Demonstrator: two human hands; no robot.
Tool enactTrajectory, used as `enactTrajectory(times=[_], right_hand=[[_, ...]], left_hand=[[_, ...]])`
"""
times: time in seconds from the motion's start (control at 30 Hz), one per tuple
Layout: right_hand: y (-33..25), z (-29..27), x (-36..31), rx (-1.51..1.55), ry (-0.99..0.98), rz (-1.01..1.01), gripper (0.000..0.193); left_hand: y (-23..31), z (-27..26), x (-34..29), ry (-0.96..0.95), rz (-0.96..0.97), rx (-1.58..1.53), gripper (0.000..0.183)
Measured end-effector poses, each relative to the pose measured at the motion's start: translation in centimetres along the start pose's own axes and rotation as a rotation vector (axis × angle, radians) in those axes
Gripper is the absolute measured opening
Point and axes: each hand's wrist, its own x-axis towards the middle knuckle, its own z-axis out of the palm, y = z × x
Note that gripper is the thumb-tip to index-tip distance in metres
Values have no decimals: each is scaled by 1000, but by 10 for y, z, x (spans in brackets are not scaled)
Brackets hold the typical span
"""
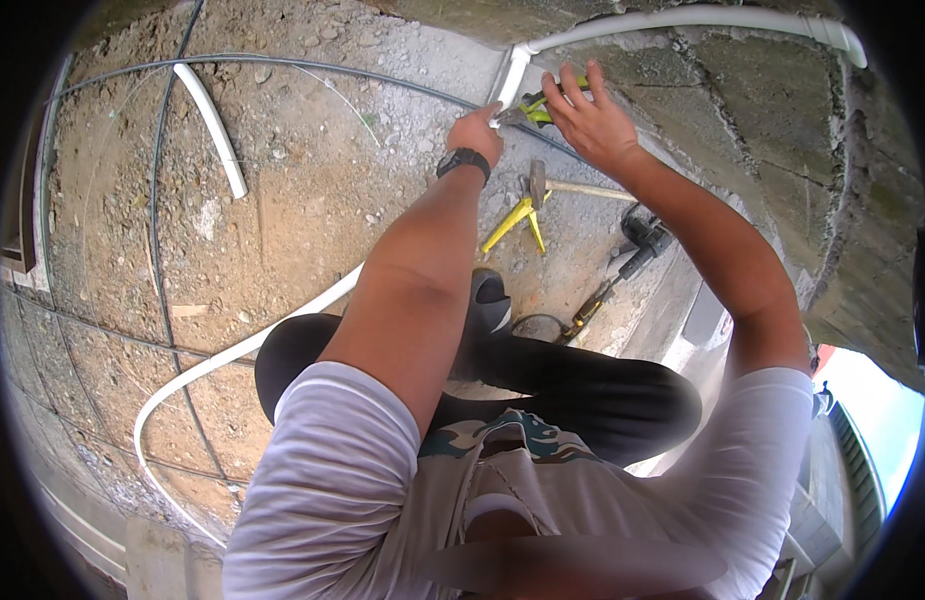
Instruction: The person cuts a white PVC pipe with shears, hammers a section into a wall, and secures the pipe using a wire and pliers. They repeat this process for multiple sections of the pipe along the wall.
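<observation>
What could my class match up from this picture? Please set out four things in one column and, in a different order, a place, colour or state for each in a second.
Column one
1. Watch
2. Pliers
3. Short pipe
4. Hammer

Column two
A. White, lying on the dirt
B. Pale handle, lying on the ground
C. Black, worn just behind the left hand
D. Green on its handles, at the fingers of the right hand

Right pairs: 1-C, 2-D, 3-A, 4-B.
</observation>
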Motion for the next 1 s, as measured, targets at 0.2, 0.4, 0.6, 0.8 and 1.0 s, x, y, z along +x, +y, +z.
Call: enactTrajectory(times=[0.2, 0.4, 0.6, 0.8, 1.0], right_hand=[[-5, -2, -4, 34, -13, 77, 39], [-8, -5, -1, 7, -45, 88, 39], [-7, -4, 0, -64, -71, 55, 39], [8, -18, 2, 123, -257, 2, 30], [10, -36, 5, 521, -411, 167, 29]], left_hand=[[1, -1, 0, -4, 21, -68, 49], [-2, -1, 1, 3, 10, -58, 47], [-4, 1, 1, 34, 76, -53, 46], [1, 0, 3, 29, 30, -29, 51], [-1, -4, 8, 49, 75, -26, 52]])
